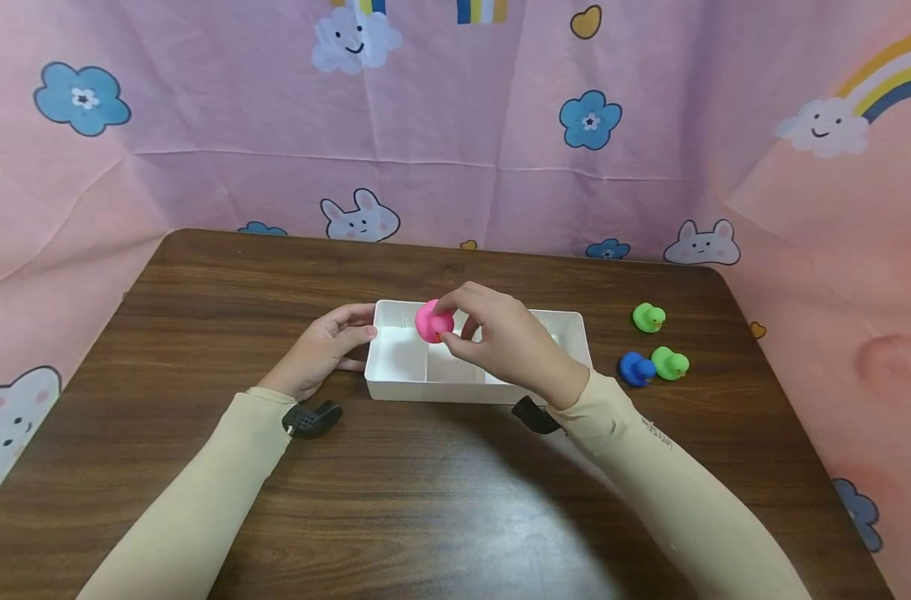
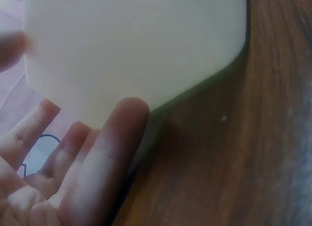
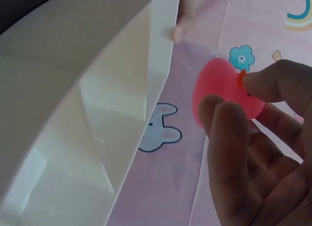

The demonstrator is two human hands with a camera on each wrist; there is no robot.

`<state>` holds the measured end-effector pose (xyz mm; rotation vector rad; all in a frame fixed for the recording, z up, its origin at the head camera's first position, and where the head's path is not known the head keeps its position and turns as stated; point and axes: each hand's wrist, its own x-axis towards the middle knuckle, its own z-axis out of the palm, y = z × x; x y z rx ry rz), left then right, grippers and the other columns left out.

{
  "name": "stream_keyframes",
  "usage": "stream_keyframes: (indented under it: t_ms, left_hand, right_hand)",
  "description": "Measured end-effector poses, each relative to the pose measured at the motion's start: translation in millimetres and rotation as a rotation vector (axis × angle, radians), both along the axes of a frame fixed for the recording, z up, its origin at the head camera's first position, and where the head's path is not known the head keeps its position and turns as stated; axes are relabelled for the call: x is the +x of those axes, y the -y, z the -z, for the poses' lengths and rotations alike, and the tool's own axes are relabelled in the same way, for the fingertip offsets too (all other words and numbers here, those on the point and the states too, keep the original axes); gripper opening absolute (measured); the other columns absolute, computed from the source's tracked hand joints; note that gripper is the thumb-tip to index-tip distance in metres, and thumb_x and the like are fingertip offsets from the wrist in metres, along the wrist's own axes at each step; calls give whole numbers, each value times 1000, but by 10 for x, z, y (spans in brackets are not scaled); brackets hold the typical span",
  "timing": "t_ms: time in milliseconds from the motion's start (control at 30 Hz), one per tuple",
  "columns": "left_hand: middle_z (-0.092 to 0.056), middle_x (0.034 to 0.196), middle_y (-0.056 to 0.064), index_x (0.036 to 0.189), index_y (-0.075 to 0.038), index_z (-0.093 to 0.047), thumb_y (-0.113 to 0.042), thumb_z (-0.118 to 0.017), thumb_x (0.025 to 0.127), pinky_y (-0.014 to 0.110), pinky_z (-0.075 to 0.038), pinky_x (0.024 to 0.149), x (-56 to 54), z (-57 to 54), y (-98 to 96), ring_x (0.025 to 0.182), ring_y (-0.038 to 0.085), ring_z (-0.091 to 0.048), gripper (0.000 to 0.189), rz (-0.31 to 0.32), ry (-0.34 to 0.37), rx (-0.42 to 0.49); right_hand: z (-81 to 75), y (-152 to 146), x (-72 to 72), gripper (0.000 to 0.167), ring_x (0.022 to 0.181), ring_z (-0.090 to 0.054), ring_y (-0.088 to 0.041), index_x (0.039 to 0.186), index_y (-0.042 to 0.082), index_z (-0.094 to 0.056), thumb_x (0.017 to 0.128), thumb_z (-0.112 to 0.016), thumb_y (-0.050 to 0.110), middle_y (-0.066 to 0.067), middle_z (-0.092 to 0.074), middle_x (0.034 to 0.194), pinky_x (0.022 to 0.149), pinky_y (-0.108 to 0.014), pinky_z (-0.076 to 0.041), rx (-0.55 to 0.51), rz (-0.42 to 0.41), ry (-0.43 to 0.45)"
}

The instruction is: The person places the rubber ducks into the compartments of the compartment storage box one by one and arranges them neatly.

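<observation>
My right hand (image 1: pixel 511 337) pinches a pink rubber duck (image 1: pixel 429 323) between thumb and fingers, above the left part of a white divided box (image 1: pixel 425 392). In the right wrist view the pink duck (image 3: pixel 214 84) shows its orange beak by the thumb, and the box's compartments (image 3: pixel 112 133) lie to its left. My left hand (image 1: pixel 322 348) rests at the box's left end. Seen from the left wrist, its outstretched fingers (image 2: pixel 122 123) touch the outer end wall (image 2: pixel 146 46). The right hand hides part of the box's inside.
Right of the box, two green rubber ducks (image 1: pixel 648 317) and a blue rubber duck (image 1: pixel 636 369) sit on the brown wooden table (image 1: pixel 395 500). The blue one is beside the nearer green duck (image 1: pixel 669 364). A patterned pink cloth (image 1: pixel 440 108) hangs behind the table.
</observation>
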<state>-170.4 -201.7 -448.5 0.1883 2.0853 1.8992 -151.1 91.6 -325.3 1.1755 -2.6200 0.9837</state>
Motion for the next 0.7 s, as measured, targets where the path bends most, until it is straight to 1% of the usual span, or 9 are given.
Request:
stream_keyframes:
  t_ms: [200,300,367,433,567,700]
  left_hand:
    - [-53,147,18,153,-10,-45,-28,-62,105,42,-62,85,2,-10,-13,122,29,-61,54,-5,9,6]
    - [-52,147,17,153,-10,-45,-28,-62,105,42,-62,85,5,-25,-19,124,31,-59,54,-5,15,8]
    - [-52,147,18,153,-9,-45,-28,-62,105,42,-62,86,8,-35,-20,126,31,-58,54,-4,15,7]
    - [-52,147,17,153,-10,-45,-28,-62,105,42,-62,86,11,-38,-19,126,31,-57,54,-5,14,4]
    - [-52,148,16,153,-10,-46,-28,-62,105,41,-62,86,22,-44,-20,125,31,-59,54,-11,11,-2]
    - [-52,148,17,153,-11,-46,-29,-62,105,40,-62,86,42,-57,-36,124,31,-59,54,-14,11,-6]
  right_hand:
    - [21,120,-25,20,73,-63,-10,112,10,-71,92,-75,9,2,-68,103,66,-23,-54,26,-7,30]
    - [50,172,-49,18,69,-60,-10,112,12,-71,94,-75,11,3,-68,104,64,-23,-53,58,-1,37]
    - [70,214,-64,17,70,-59,-11,112,12,-71,95,-74,13,3,-68,104,64,-22,-52,86,-4,41]
    - [96,257,-81,17,73,-60,-13,113,12,-71,96,-74,13,3,-69,105,65,-22,-52,119,-15,43]
    - [158,344,-119,19,86,-65,-16,114,10,-71,95,-75,14,1,-70,105,74,-24,-53,178,-34,37]
    - [231,419,-159,20,91,-66,-16,112,11,-72,93,-76,15,1,-70,102,79,-28,-54,244,-27,43]
